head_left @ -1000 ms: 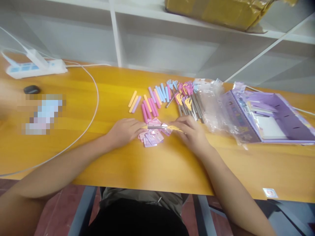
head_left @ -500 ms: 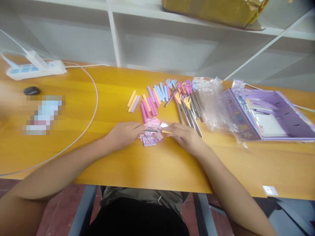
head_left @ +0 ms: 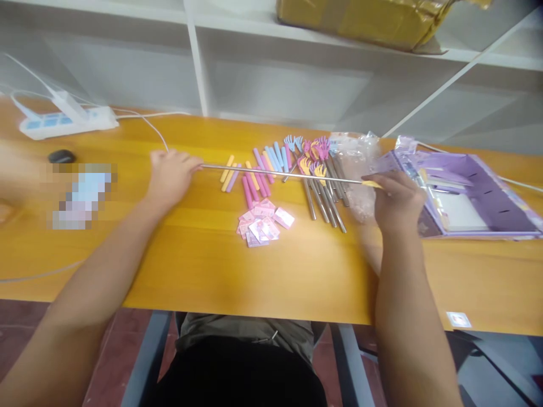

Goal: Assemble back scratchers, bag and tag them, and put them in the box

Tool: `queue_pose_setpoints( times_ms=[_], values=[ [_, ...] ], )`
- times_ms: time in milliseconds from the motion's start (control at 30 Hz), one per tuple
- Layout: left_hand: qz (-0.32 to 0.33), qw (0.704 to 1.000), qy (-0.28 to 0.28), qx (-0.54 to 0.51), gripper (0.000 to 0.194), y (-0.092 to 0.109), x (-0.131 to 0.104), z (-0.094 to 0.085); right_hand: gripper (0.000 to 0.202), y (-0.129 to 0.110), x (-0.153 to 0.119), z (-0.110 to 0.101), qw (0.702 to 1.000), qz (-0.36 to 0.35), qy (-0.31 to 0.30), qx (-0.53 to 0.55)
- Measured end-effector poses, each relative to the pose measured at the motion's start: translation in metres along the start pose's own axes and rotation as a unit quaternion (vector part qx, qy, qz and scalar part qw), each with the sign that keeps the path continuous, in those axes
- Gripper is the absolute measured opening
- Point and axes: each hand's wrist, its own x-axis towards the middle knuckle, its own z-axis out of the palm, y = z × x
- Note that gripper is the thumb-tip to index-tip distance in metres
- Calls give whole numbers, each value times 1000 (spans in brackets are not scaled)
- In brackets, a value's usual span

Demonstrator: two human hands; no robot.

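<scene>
A thin metal telescopic back scratcher (head_left: 275, 172) is stretched out long between my hands, above the desk. My left hand (head_left: 173, 172) is closed around its left end. Closed on its right end is my right hand (head_left: 399, 198), where a bit of yellow shows at the fingers. Below the rod lie more back scratchers (head_left: 326, 198) with claw-shaped heads in blue, pink and yellow. Beside them are several coloured handle sleeves (head_left: 254, 181) in pink, yellow, purple and blue. Nearer to me is a loose pile of small pink and purple cards (head_left: 263, 226).
Clear plastic bags (head_left: 358, 169) lie right of the scratchers, next to an open purple box (head_left: 479, 192). At the left are a white power strip (head_left: 70, 121) with cables, a black object (head_left: 61, 156) and a blurred-out item (head_left: 85, 195). Shelving (head_left: 288, 85) stands behind.
My hands have moved wide apart, left and right. The back scratcher between them has been pulled from short to long, and the card pile is now uncovered.
</scene>
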Motion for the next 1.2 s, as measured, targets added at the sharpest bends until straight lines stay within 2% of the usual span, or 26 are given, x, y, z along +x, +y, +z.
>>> queue_pose_setpoints(
  times_ms=[100, 200, 267, 333, 467, 600, 767, 833, 1033, 1200],
  values=[
    [-45, 998, 34, -13, 25, -20, 4, -3, 39, 21, -1, -16, 996, 65, -12, -51],
    [-80, 996, 30, -16, 33, -33, 5, -3, 51, 35, -3, -31, 982, 147, 14, -118],
    [-71, 997, 22, -19, 36, -35, 4, -2, 55, 43, -3, -37, 972, 186, 50, -137],
    [-55, 997, 42, -24, 33, -33, 3, 1, 57, 48, -2, -40, 965, 208, 80, -138],
    [-73, 993, 86, -27, 43, -33, 2, 8, 63, 44, 0, -35, 944, 273, 110, -147],
    [-121, 985, 116, -44, 52, -45, 5, 15, 61, 31, -1, -30, 928, 342, 61, -137],
    [-140, 981, 111, -79, 43, -49, 8, 24, 45, 29, -2, -28, 903, 382, -57, -187],
    [-142, 978, 119, -93, 40, -46, 7, 25, 40, 32, -2, -28, 891, 398, -79, -202],
    [-132, 973, 152, -109, 36, -39, 5, 25, 45, 29, 0, -25, 888, 397, -55, -223],
    [-123, 978, 128, -112, 32, -37, 5, 20, 52, 26, -1, -18, 894, 394, -30, -210]
  ],
)
